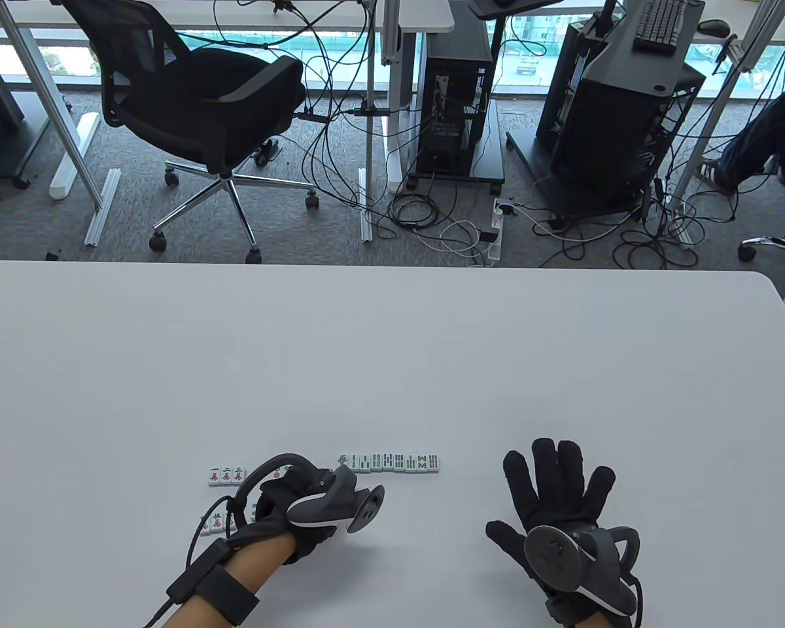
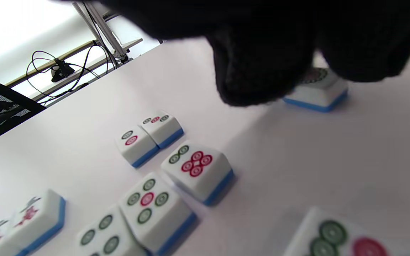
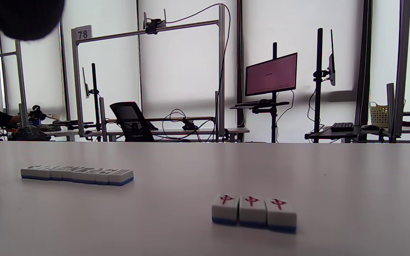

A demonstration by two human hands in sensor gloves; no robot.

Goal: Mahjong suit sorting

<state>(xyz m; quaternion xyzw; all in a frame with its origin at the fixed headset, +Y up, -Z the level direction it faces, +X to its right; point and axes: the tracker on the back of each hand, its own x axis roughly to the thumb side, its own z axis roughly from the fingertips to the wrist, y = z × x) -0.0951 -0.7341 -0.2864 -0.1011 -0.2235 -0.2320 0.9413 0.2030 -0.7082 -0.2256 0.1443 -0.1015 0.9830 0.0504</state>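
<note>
My left hand [image 1: 286, 492] is bent down over loose mahjong tiles near the table's front edge. In the left wrist view two fingertips [image 2: 255, 78] close on either side of a circle tile [image 2: 320, 90] that sits on the table. More circle tiles [image 2: 196, 167] lie loose beside it. Three character tiles [image 1: 226, 476] form a short row to the left. A bamboo row [image 1: 389, 462] lies in the middle. My right hand [image 1: 553, 487] is flat with its fingers spread and holds nothing. Three red-dragon tiles [image 3: 253, 211] show only in the right wrist view.
The white table [image 1: 392, 353] stretches wide and bare beyond the tiles. A few more tiles [image 1: 214, 523] peek out by my left wrist. Behind the table's far edge are an office chair [image 1: 203, 111], cables and computer stands.
</note>
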